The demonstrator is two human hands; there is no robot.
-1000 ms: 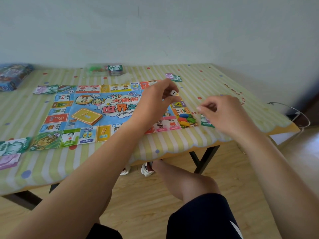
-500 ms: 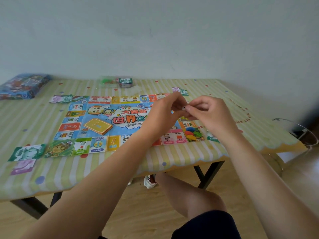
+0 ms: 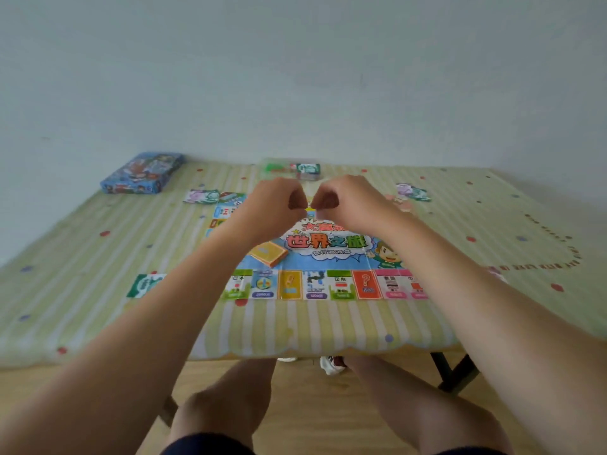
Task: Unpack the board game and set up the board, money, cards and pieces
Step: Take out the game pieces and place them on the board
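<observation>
A wide surface (image 3: 82, 290) under a striped, dotted yellow-green cloth is filling most of the view, standing against a pale wall. The game board (image 3: 328, 254) is lying flat and unfolded in the middle of it, with an orange card deck (image 3: 268, 252) sitting on its left half. The blue game box (image 3: 143, 174) is resting at the far left corner, well apart from the board. Paper money is lying off the board's corners: a green note (image 3: 146, 285) at near left, notes (image 3: 201, 196) at far left, more notes (image 3: 412, 192) at far right. A small clear tray (image 3: 294, 169) is sitting beyond the board. The left hand (image 3: 274, 205) and right hand (image 3: 348, 201) are hovering over the board's middle, fingers curled and pinched together, tips meeting; whether they are gripping anything I cannot tell.
</observation>
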